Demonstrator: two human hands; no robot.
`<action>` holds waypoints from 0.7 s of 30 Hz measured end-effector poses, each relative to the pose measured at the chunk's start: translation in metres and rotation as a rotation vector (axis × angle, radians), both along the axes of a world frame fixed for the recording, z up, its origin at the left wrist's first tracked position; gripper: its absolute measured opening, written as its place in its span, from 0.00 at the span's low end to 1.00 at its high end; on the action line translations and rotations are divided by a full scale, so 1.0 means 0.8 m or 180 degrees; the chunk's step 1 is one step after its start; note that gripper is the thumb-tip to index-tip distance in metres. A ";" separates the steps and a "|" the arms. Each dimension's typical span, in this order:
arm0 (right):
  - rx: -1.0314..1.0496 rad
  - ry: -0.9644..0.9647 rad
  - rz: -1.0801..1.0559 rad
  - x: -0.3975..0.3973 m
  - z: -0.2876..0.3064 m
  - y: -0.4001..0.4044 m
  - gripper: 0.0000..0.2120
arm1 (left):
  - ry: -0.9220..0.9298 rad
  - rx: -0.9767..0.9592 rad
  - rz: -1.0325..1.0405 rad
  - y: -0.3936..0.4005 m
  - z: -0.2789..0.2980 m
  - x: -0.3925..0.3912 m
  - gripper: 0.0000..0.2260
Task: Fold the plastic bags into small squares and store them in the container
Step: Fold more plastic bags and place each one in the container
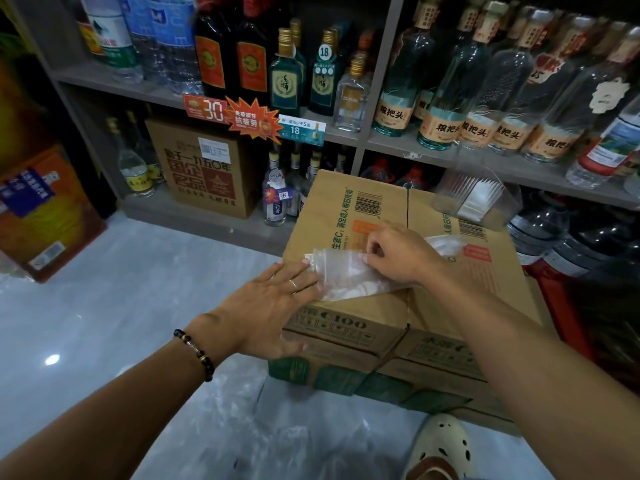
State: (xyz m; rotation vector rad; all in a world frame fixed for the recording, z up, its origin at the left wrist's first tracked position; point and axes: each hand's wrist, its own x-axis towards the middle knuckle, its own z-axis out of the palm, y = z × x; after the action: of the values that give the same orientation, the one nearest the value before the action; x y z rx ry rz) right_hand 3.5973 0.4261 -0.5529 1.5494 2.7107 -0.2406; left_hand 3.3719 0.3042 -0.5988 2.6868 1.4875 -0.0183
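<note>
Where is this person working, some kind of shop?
Most likely a small liquor or grocery shop: shelves packed with bottles, price tags clipped to the shelf edge, and stock cartons stacked on the floor.

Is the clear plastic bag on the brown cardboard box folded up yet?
Partly folded: the clear plastic bag lies as a narrow strip, left hand pressing, right hand pinching.

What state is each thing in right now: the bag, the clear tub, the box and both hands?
plastic bag: partly folded, flat on the box
container: open, holds folded bags, stands on the box's far side
cardboard box: closed, used as work surface
left hand: flat, pressing the bag
right hand: pinching the bag's fold
</note>
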 end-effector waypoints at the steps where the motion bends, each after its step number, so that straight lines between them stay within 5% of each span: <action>1: 0.0012 0.0012 0.0014 0.001 -0.001 0.001 0.05 | -0.0075 -0.0010 0.0019 0.000 0.000 -0.002 0.39; 8: -0.0015 0.0152 0.0051 0.004 -0.006 0.007 0.09 | -0.1457 0.1220 0.0816 0.010 0.014 0.017 0.16; 14: 0.0027 0.0180 0.0014 0.003 -0.007 0.012 0.10 | -0.0246 0.0225 0.0678 0.040 -0.001 0.057 0.29; 21: 0.0185 0.0082 -0.0097 -0.005 -0.005 0.014 0.07 | -0.0127 0.0137 0.0737 0.047 -0.011 0.050 0.34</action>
State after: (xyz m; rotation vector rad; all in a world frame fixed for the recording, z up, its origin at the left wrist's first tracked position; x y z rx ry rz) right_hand 3.5933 0.4375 -0.5567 1.6144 2.7391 -0.1851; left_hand 3.4116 0.3419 -0.6075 2.5122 1.7950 0.0803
